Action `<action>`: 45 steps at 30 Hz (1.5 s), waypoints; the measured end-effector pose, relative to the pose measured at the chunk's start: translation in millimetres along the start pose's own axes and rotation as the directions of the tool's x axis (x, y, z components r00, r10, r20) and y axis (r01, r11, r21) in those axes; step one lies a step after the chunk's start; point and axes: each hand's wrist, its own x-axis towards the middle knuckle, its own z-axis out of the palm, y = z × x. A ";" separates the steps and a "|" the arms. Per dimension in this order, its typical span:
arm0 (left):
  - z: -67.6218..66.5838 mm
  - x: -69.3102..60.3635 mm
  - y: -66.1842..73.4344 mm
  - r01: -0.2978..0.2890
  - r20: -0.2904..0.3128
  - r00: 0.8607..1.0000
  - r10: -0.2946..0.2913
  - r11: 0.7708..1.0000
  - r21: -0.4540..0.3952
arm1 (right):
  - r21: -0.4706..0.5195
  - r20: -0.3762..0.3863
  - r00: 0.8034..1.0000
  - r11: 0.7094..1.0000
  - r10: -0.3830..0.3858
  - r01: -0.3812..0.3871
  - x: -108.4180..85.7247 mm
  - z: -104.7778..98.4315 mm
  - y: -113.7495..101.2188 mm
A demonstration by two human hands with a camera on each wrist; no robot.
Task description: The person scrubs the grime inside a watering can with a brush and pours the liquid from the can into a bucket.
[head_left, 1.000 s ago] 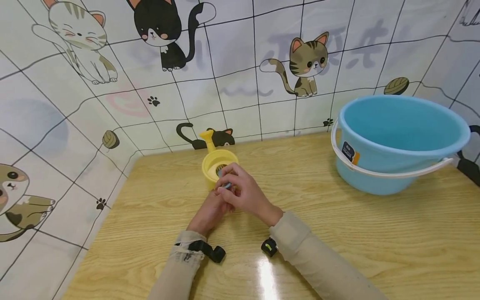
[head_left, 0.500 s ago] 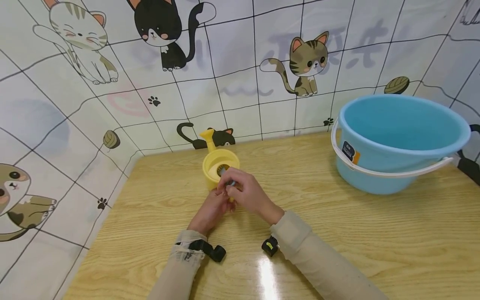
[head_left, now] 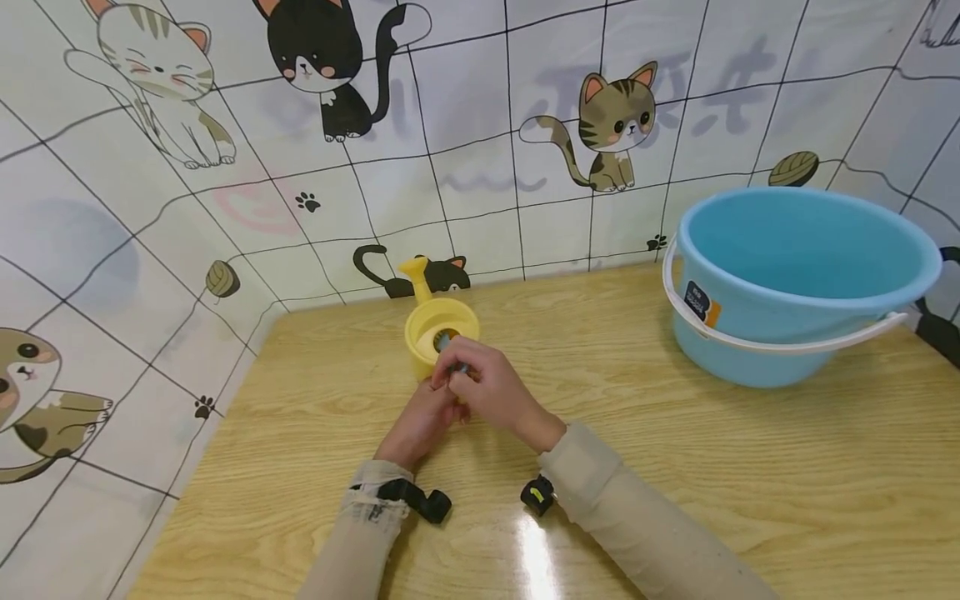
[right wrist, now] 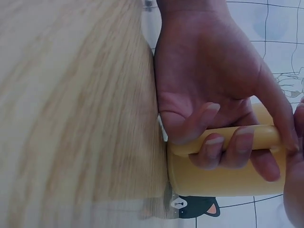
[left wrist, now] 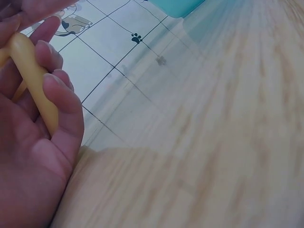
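A yellow watering can (head_left: 422, 360) stands on the table with its spout pointing toward the wall. My left hand (head_left: 423, 421) holds it by the handle; in the left wrist view, the fingers curl round that yellow handle (left wrist: 34, 78). Above the left hand, my right hand (head_left: 491, 383) pinches a slim blue-grey brush (head_left: 443, 341). The brush reaches into the can's top opening, where dark bristles seem to show. Most of the brush handle is hidden by the right fingers. In the right wrist view, the left palm and the can's handle (right wrist: 242, 137) fill the middle.
A large light-blue bucket (head_left: 757, 362) with a white carrying handle stands at the right of the wooden table (head_left: 600, 358). A cat-patterned wall covering (head_left: 480, 167) rises behind the table and on the left side.
My right hand has shifted slightly right and its fingers have closed in, covering more of the brush. The left hand and the watering can have barely moved.
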 end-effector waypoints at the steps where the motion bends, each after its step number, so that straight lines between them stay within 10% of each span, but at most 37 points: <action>1: 0.2 0.2 0.5 0.005 -0.007 1.000 -0.005 1.000 0.004 | -0.006 -0.002 1.000 1.000 0.025 -0.025 0.1 0.4 0.1; 12: -0.7 -0.3 0.5 0.005 0.004 1.000 -0.005 0.997 0.078 | -0.147 -0.044 0.998 0.989 -0.039 0.033 -3.8 4.8 -1.1; 22: -1.2 0.1 1.7 0.020 0.016 1.000 -0.021 0.999 0.045 | -0.068 -0.045 0.993 0.992 -0.114 0.110 -4.7 2.5 -4.1; 32: -0.7 -0.1 2.6 -0.005 0.045 0.999 0.002 0.998 0.058 | -0.221 -0.017 0.999 0.975 -0.038 0.034 -3.5 6.5 -1.9; 45: -2.8 -1.2 0.2 0.017 -0.002 1.000 -0.017 1.000 0.008 | -0.079 -0.035 0.995 0.992 -0.097 0.094 -3.6 3.8 -2.8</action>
